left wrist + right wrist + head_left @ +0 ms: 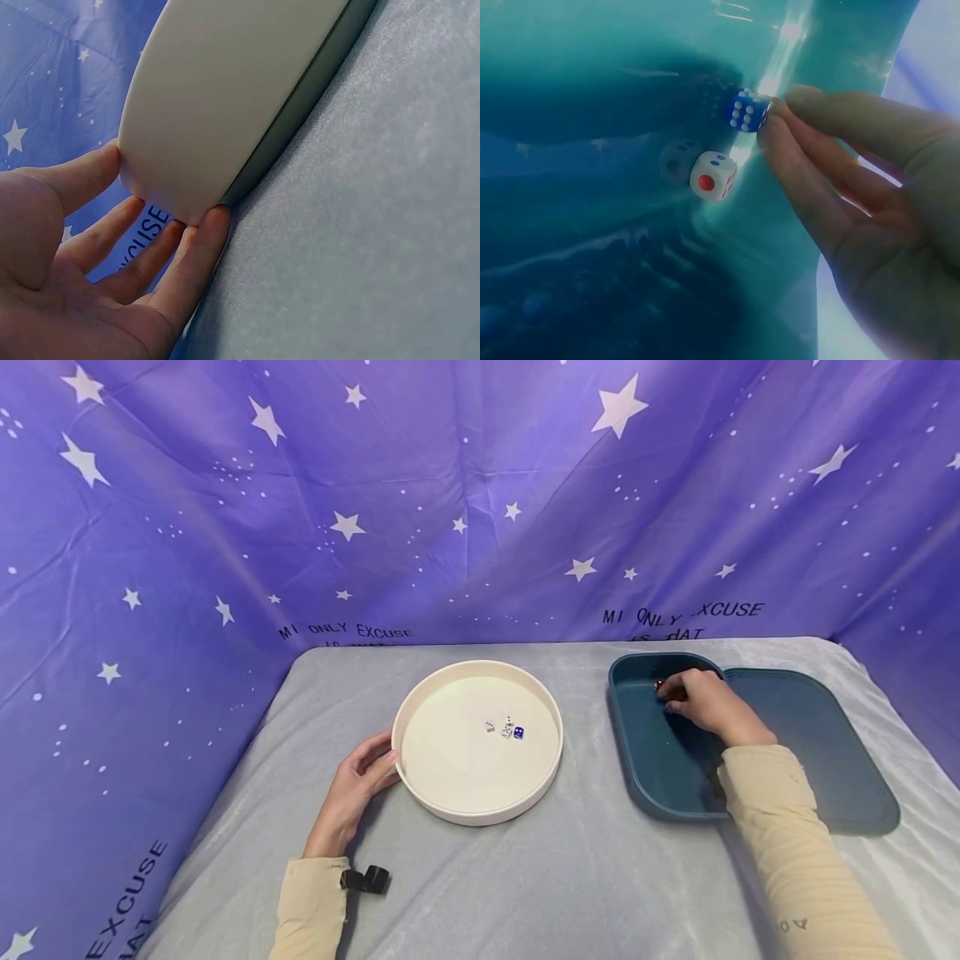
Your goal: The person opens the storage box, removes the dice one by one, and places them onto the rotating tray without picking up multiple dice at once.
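Observation:
My left hand (351, 789) holds the near-left edge of a round cream tray (477, 817). In the left wrist view, the thumb touches one side of the tray wall (202, 97) and the fingertips reach its lower edge. Inside the tray lie several small dice, white ones (490, 726) and a blue one (519, 732). My right hand (708, 703) reaches into a teal bin (626, 752). Its fingertips pinch a blue die (746, 111) with white pips, partly covered by the fingers. Just beside it sits a white die (713, 176). Something red (658, 686) shows by the fingertips in the head view.
A flat teal lid or panel (840, 752) lies right of the bin, partly under the right forearm. Grey cloth (525, 885) covers the table. A purple starry curtain (465, 485) hangs behind it. A black strap device (367, 880) sits at the left cuff.

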A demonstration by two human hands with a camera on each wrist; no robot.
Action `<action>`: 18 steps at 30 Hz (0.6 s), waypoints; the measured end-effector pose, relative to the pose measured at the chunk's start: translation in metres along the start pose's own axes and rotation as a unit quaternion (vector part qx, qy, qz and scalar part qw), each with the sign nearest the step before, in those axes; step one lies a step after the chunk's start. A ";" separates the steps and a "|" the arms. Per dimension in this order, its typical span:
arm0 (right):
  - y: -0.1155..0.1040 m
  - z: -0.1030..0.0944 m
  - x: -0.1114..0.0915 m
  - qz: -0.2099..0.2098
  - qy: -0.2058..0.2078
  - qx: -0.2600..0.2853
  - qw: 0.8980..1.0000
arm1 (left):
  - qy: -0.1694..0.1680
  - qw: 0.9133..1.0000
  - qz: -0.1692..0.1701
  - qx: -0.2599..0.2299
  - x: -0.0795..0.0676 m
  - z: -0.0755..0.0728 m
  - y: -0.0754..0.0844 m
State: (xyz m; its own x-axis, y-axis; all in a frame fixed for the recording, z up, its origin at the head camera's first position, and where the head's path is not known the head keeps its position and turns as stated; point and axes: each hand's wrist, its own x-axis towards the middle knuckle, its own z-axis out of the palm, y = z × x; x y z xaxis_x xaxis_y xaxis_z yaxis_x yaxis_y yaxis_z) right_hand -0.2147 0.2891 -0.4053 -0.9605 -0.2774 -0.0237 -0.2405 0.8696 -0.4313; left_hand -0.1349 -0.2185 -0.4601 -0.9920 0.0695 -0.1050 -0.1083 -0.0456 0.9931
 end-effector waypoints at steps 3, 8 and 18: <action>-0.001 0.000 -0.001 -0.004 0.000 0.005 1.000 | -0.002 1.000 0.001 0.002 0.000 0.000 0.000; -0.002 -0.001 -0.001 -0.004 -0.003 0.003 1.000 | -0.005 1.000 0.003 -0.003 0.000 0.000 0.001; 0.004 0.002 -0.001 -0.015 -0.011 0.003 1.000 | -0.003 1.000 -0.001 -0.003 0.001 0.000 0.000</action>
State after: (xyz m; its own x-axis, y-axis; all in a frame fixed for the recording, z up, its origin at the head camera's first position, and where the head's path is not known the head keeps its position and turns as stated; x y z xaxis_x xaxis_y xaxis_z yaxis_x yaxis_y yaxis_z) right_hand -0.2150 0.2923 -0.4093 -0.9493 -0.3129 -0.0301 -0.2691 0.8583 -0.4369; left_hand -0.1358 -0.2189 -0.4598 -0.9915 0.0758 -0.1058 -0.1098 -0.0505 0.9927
